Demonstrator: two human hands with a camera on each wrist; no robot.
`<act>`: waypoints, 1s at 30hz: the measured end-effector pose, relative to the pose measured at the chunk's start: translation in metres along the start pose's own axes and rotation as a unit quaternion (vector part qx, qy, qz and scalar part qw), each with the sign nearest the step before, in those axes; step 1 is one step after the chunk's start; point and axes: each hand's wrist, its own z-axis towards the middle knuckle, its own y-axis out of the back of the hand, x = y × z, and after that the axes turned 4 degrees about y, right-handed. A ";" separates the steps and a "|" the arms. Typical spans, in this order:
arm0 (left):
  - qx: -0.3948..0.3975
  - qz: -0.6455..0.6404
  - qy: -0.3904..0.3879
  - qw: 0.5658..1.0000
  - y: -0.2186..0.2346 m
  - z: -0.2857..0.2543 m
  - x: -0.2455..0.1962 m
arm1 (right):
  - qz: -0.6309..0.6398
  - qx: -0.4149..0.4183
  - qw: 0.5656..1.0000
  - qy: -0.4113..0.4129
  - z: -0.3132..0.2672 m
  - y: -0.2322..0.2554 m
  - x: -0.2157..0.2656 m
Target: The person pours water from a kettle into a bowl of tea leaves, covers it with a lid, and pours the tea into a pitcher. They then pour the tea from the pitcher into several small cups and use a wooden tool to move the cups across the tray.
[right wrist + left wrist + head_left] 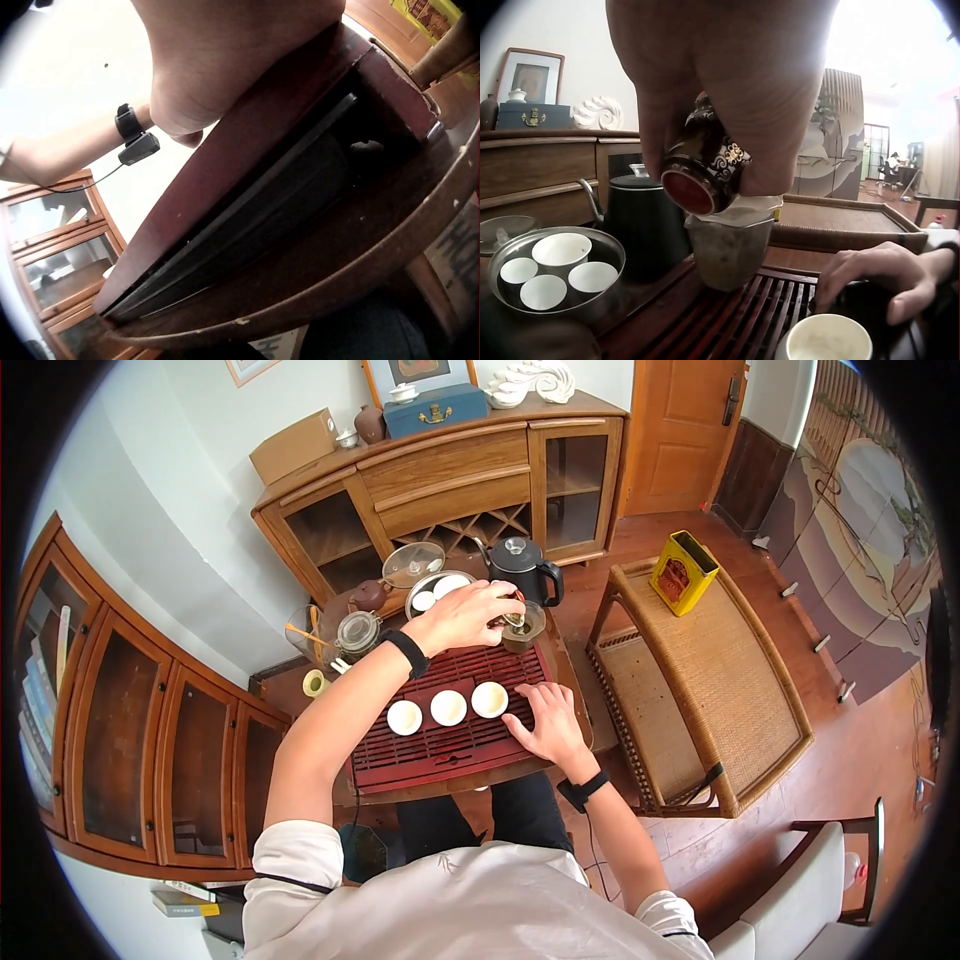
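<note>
Left hand [462, 616]: we see it arched over the far side of the tea tray [440, 773], thumb and fingers pinching a dark patterned vessel [707, 154] from opposite sides
Dark patterned vessel: it is tipped above the glass pitcher [731, 259], its round reddish end turned to the wrist camera, though base or mouth we cannot tell; we take the tilt as meant to let its contents drop inside
Glass pitcher: it stands under the vessel at the tray's far right corner, a pale strainer-like piece at its rim, perhaps to catch leaves
Right hand [548, 725]: fingers loosely spread on the tray's right side, gripping nothing; we guess it simply rests or steadies
White cups [449, 708]: three in a row nearer the body, seemingly with pale liquid, lined up, we suppose, for easy reach
Black kettle [515, 563]: close behind the pitcher, handle to the right, so we judge forward room tight
Metal bowl [607, 289]: left of the kettle, more cups inside, crowding the far left
Slats: a bare strip between pitcher and row leaves us some low sideways room
Desk [322, 259]: its curved rim runs just outside the tray, a thin margin
</note>
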 end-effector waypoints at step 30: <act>-0.098 -0.038 0.039 0.994 -0.013 -0.022 -0.003 | -0.009 0.004 1.000 0.001 -0.001 -0.001 0.000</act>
